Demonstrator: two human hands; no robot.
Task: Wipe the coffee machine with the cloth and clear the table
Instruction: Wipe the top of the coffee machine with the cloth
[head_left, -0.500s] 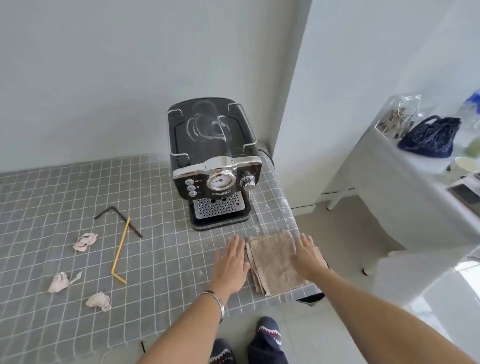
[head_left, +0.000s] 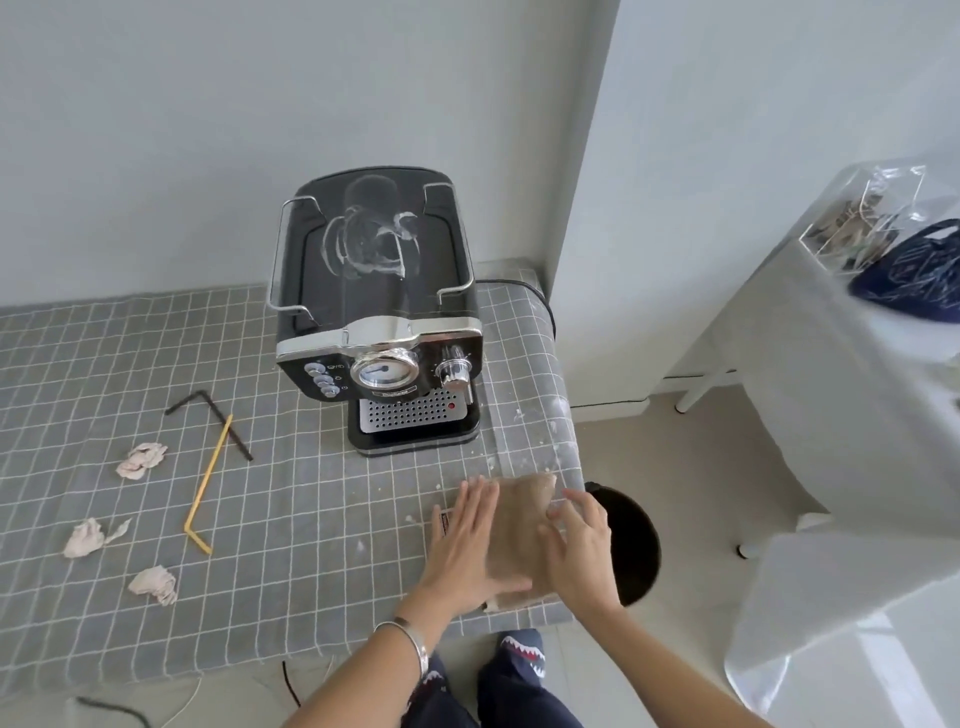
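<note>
A black and chrome coffee machine stands at the back right of the grey checked table, with white smears on its top. A folded brown cloth lies at the table's front right corner. My left hand lies flat on the cloth's left side, fingers spread. My right hand presses on its right edge. Three crumpled tissues, a yellow straw and a black straw lie on the table's left part.
A dark round bin sits on the floor just right of the table corner. A white-draped table at the right holds a clear box and a dark blue bag. A cable lies on the floor below the front edge.
The view has shifted closer and the bin now shows. Both hands have drawn nearer together on the cloth, my left hand now lying over its left half.
</note>
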